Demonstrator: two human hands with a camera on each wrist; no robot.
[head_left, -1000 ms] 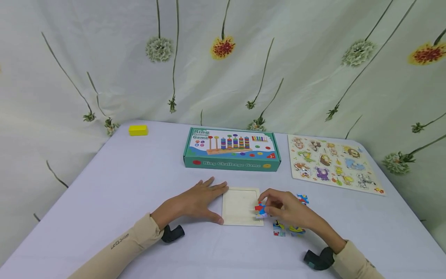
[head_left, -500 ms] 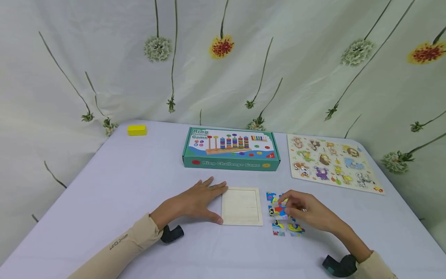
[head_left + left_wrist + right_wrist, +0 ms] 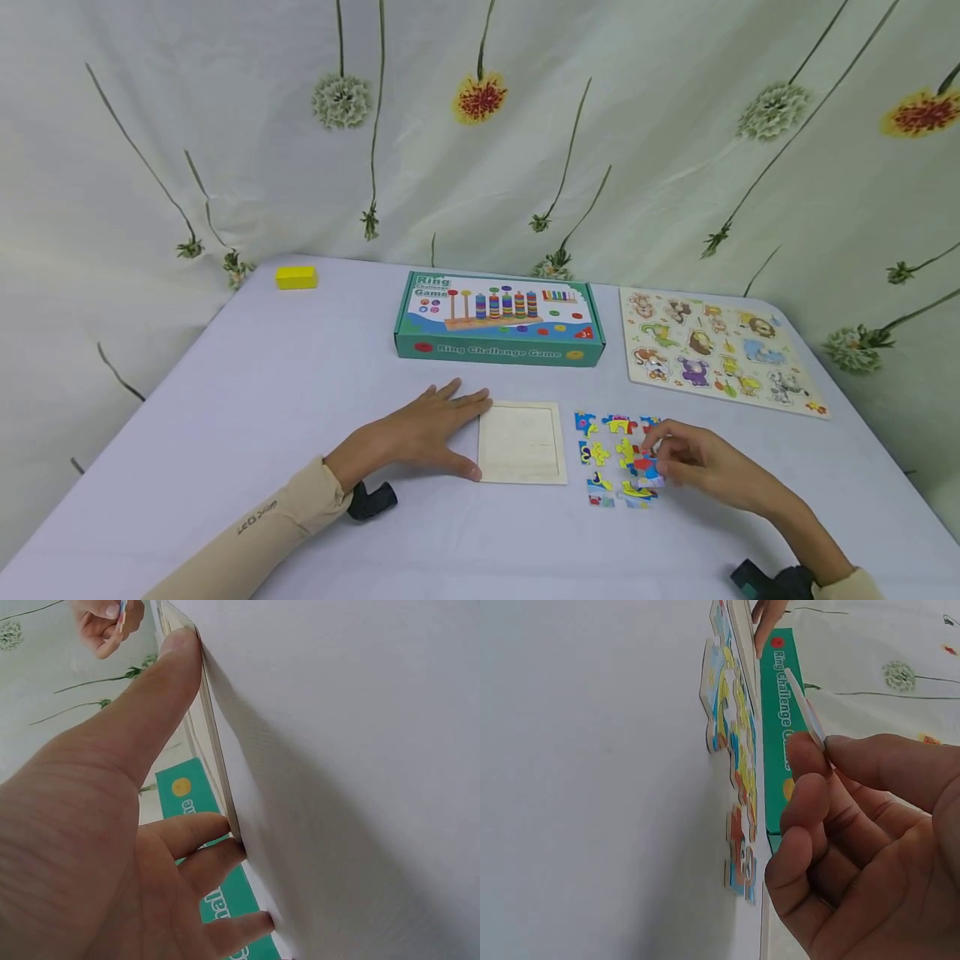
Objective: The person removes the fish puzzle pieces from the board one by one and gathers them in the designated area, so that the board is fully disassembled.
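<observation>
My left hand (image 3: 420, 429) lies with spread fingers along the left side of a square wooden puzzle tray (image 3: 522, 442). Thumb and fingertips touch the tray's edge in the left wrist view, the thumb near one corner. To the right, my right hand (image 3: 712, 467) pinches a red and blue puzzle piece (image 3: 647, 471) between thumb and index finger. That piece is raised above the table in the right wrist view, seen nearly edge-on. Several colourful puzzle pieces (image 3: 598, 454) lie in loose rows between the tray and my right hand; the held piece covers part of them.
Behind the tray stands a green Ring Challenge Game box (image 3: 498, 354). An animal picture board (image 3: 712, 350) lies at the back right. A yellow block (image 3: 297, 278) sits at the far left corner, and a floral cloth (image 3: 660, 208) hangs behind the table.
My right hand has moved right with the puzzle piece, from over the tray's right edge to above the right side of the loose pieces. My left hand has stayed put.
</observation>
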